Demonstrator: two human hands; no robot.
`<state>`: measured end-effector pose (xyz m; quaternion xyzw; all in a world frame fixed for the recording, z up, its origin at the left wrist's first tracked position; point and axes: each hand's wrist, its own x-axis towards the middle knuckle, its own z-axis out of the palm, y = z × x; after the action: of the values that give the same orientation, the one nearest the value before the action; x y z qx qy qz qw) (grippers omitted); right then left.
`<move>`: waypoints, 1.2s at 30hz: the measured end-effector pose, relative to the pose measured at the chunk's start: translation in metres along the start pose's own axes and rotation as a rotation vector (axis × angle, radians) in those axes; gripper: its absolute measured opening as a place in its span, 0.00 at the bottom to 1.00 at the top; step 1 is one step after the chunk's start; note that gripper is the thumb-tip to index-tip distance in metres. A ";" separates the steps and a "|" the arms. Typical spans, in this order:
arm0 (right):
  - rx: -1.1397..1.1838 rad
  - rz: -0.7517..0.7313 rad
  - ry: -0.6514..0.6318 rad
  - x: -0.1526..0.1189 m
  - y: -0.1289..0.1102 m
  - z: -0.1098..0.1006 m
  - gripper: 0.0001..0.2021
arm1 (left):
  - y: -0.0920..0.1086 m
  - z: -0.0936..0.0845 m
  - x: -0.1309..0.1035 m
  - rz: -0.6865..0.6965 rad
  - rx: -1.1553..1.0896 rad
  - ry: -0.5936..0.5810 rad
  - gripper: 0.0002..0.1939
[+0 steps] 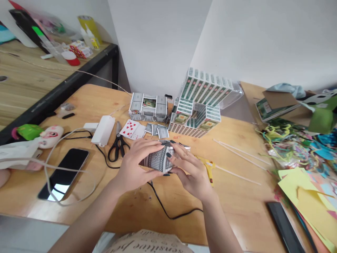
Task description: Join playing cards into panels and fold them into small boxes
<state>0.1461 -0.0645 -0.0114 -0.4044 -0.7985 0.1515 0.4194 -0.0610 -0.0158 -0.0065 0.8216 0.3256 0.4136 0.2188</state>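
Observation:
Between my two hands is a small block built of grey-patterned playing cards (157, 160), held just above the table. My left hand (135, 165) grips its left side, thumb below and fingers over the top. On the other side, my right hand (191, 172) closes round its right end, with dark-nailed fingers on the top and front. Part of the block is hidden by the fingers. Behind it lie loose playing cards (133, 129), some face up with red hearts, and small card pieces (157, 130). A larger box-like card construction (149, 107) stands farther back.
Black-handled scissors (118, 144) and a white power box (103, 130) lie left, near a phone (64, 174) and cables. Stacked green-and-white card packs (195, 109) rise behind. A yellow glue gun (210, 169) and white glue sticks (240, 153) lie right, with coloured paper (305, 196) beyond.

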 end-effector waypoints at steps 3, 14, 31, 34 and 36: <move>-0.016 -0.012 -0.009 0.000 0.000 0.000 0.28 | 0.000 0.000 -0.001 -0.013 -0.011 0.001 0.28; -0.048 -0.035 -0.005 -0.004 -0.002 0.003 0.31 | -0.001 0.003 -0.004 -0.055 -0.041 0.026 0.31; -0.054 0.013 -0.012 -0.002 -0.006 0.002 0.32 | -0.001 0.002 -0.003 -0.013 -0.037 0.016 0.30; -0.064 -0.023 0.011 -0.003 -0.004 0.003 0.33 | 0.000 0.002 -0.003 -0.034 -0.027 0.020 0.30; -0.069 -0.041 0.017 -0.003 -0.003 0.004 0.32 | 0.000 0.002 -0.003 -0.045 -0.020 0.026 0.29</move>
<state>0.1425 -0.0686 -0.0139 -0.4036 -0.8078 0.1119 0.4149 -0.0611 -0.0184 -0.0094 0.8064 0.3426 0.4225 0.2320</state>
